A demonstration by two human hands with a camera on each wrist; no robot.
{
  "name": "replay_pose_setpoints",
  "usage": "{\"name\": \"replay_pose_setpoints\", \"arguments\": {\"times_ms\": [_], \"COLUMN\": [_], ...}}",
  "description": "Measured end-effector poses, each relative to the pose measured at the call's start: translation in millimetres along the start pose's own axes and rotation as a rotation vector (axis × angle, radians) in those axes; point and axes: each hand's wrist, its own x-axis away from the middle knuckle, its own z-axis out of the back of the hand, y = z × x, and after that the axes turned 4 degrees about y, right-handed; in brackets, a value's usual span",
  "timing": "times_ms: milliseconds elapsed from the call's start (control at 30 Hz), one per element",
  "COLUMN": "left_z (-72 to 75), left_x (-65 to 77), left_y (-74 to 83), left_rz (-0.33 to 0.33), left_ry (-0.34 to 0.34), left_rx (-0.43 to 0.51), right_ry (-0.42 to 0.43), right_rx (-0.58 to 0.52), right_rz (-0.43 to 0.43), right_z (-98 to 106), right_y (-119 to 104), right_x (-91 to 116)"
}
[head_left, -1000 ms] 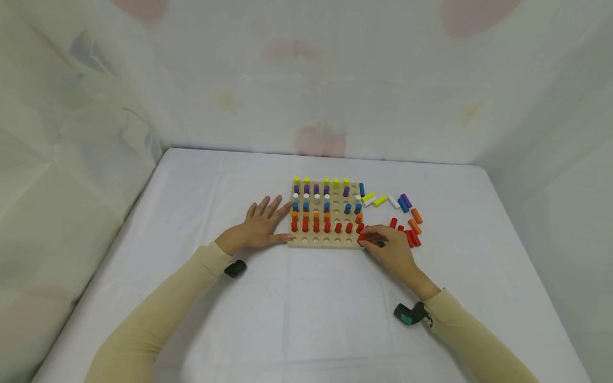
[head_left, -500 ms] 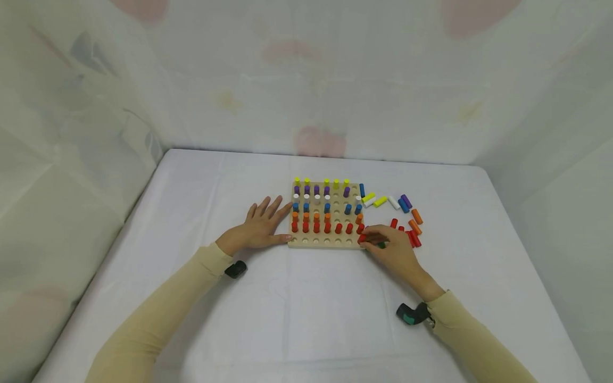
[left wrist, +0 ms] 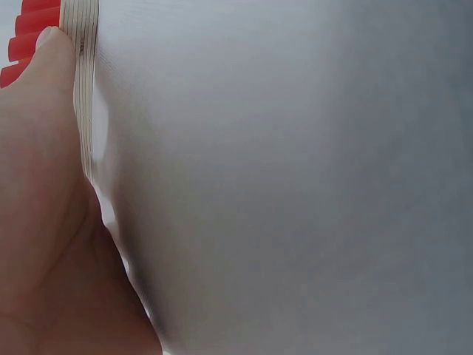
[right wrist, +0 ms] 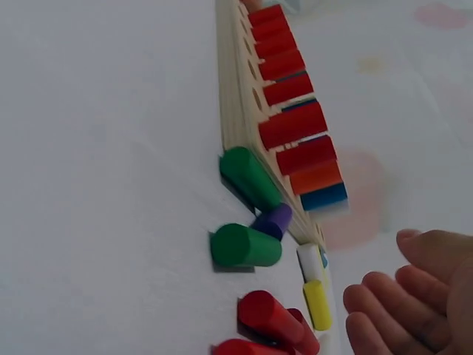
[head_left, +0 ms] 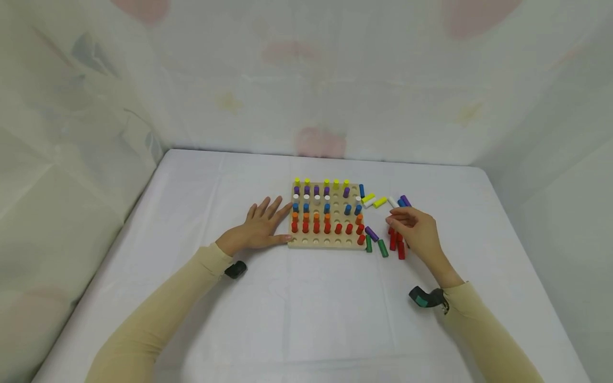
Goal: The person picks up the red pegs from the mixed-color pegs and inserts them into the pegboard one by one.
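Note:
A wooden pegboard [head_left: 327, 243] with rows of coloured pegs lies on the table. My left hand [head_left: 256, 227] rests beside it with fingers spread, and its thumb touches the board's left edge; the left wrist view shows that thumb [left wrist: 44, 81] near red pegs [left wrist: 37, 29]. A single red peg [head_left: 361, 240] stands in the right end hole of the front row. My right hand [head_left: 419, 231] hovers over loose red pegs [head_left: 400, 251] right of the board. In the right wrist view its fingers [right wrist: 388, 299] are loosely bent and no peg shows in them.
Two green pegs [head_left: 383, 248] and a purple peg [head_left: 371, 234] lie by the board's right corner. Farther back are loose yellow pegs [head_left: 380, 202], white and blue ones. Patterned cloth walls [head_left: 306, 80] enclose the white table [head_left: 258, 319].
My right hand has released the red peg in the front row's corner hole and moved right, over the loose pegs. Green and purple pegs have come into view. My left hand stays put.

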Motion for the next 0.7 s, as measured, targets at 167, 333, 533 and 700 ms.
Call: {"name": "replay_pose_setpoints", "arguments": {"times_ms": [167,333,533,700], "left_z": [-0.4,0.5,-0.8,-2.1], "left_x": [0.0,0.7,-0.4,-0.5], "left_y": [0.3,1.3,-0.9,-1.7], "left_rz": [0.004,0.001,-0.012,-0.009], "left_ry": [-0.002,-0.004,0.005,0.003], "left_rx": [0.003,0.006,0.012,0.008], "right_ry": [0.013,0.022,-0.011,-0.033], "right_rx": [0.06,0.127,0.231,0.263], "right_rz": [-0.033,-0.044,-0.084,-0.103], "right_z": [5,7,5,2], "right_y": [4,8,12,13], "right_x": [-7,-11,-11,-9]}}
